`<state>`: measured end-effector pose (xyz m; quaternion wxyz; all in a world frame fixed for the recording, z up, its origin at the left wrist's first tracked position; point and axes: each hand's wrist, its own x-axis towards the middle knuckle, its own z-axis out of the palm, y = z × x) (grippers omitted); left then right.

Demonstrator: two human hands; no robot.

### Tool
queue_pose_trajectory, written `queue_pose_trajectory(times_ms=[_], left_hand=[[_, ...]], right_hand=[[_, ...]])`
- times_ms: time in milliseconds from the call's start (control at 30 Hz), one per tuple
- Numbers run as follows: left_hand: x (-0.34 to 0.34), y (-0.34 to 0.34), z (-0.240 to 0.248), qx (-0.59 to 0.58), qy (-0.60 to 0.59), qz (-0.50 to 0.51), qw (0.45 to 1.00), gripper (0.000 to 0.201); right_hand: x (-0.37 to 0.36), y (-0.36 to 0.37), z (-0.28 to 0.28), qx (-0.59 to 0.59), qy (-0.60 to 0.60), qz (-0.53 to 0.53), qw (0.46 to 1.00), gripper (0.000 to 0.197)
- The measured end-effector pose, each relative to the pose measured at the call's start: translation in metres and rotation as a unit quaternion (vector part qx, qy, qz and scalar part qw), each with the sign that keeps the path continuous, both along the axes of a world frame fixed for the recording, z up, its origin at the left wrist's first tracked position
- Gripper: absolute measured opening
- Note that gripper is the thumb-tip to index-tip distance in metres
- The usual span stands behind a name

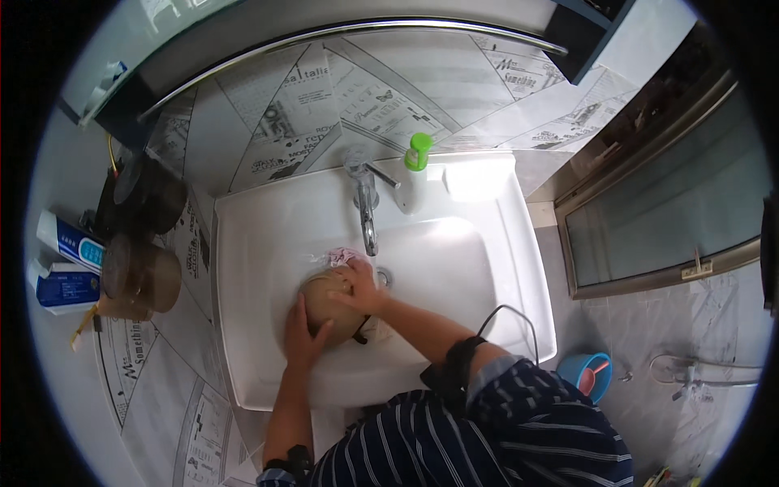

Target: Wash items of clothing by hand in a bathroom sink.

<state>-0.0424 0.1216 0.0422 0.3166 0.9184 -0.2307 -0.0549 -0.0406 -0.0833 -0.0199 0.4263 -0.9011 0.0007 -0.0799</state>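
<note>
In the left half of the white washbasin (454,304) lies a tan, rounded, soft-looking thing (323,294), perhaps a cap, with a small dark piece at its lower right edge. My left hand (308,334) grips its near left side, thumb apart from the fingers. My right hand (361,290) presses on its upper right side with curved fingers. Just beyond it is a crumpled, clear-and-pink patterned thing (345,256), partly covered by my right hand. A chrome tap (367,213) stands above the hands, its spout close to the right hand.
A white pump bottle with a green top (419,152) stands right of the tap. Brown translucent cups (142,276) and toothpaste boxes (69,272) are on the left wall. A dark cord (519,313) loops over the basin's right side. A blue bucket (586,375) sits on the floor, right.
</note>
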Motion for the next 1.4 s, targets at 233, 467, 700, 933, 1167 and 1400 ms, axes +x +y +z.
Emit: queue_pose_trajectory(times_ms=[233, 467, 700, 933, 1167, 1400], left_hand=[[-0.005, -0.010, -0.005, 0.057, -0.016, -0.005, 0.998, 0.084], [0.002, -0.041, -0.013, -0.054, -0.062, -0.062, 0.995, 0.076], [0.027, -0.136, 0.004, -0.055, 0.127, -0.146, 0.980, 0.072], [-0.015, -0.155, -0.020, 0.067, -0.130, -0.218, 0.965, 0.079], [0.005, -0.147, -0.030, 0.123, -0.184, -0.109, 0.969, 0.075], [0.059, -0.066, 0.000, 0.035, 0.063, -0.364, 0.929, 0.045]], right_hand=[[-0.004, -0.056, 0.021, 0.789, 0.229, -0.156, 0.549, 0.036], [-0.077, -0.138, 0.060, 0.070, -0.062, -0.136, 0.986, 0.020], [-0.086, -0.267, 0.077, -0.371, 0.007, -0.169, 0.913, 0.066], [-0.170, -0.146, 0.079, -0.489, 0.211, 0.034, 0.846, 0.071], [-0.163, -0.083, 0.049, -0.103, 0.330, 0.217, 0.913, 0.059], [-0.130, -0.152, 0.051, 0.342, 0.195, -0.187, 0.900, 0.038]])
